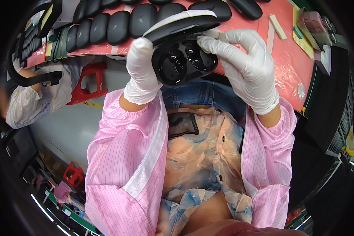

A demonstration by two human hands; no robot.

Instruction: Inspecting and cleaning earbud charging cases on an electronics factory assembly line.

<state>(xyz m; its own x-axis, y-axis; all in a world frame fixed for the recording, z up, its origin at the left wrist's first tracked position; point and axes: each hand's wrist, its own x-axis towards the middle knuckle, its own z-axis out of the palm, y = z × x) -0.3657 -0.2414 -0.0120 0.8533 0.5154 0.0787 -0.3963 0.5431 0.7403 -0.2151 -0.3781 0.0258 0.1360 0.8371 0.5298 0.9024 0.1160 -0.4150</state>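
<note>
Black open case: a rounded, hard-shelled charging case [187, 72] is held between both hands, above the front edge of the pink-covered worktop [289, 78], its hinged black lid [181, 32] raised at the far side.
Glossy earpieces: two curved black earpieces are seen in the case, the left one [172, 66] and the right one [202, 61] side by side in their recesses.
White-gloved left hand: the case is gripped at its left side by the left hand [141, 70], the thumb upright beside the lid; the fingers behind are hidden.
White-gloved right hand: the fingertips of the right hand [246, 59] are brought close together by the right earpiece's far end, near the hinge; whether anything is pinched cannot be told.
Handling: the case is best steadied firmly by the left hand, so that only light fingertip pressure is needed from the right.
Lid: it should be kept well back, since gloved fingers could be caught near the hinge.
Shiny surfaces: rubbing is best avoided, as scuffs would probably show.
Closed black cases: rows of rounded cases [119, 32] are laid out beyond the hands.
</note>
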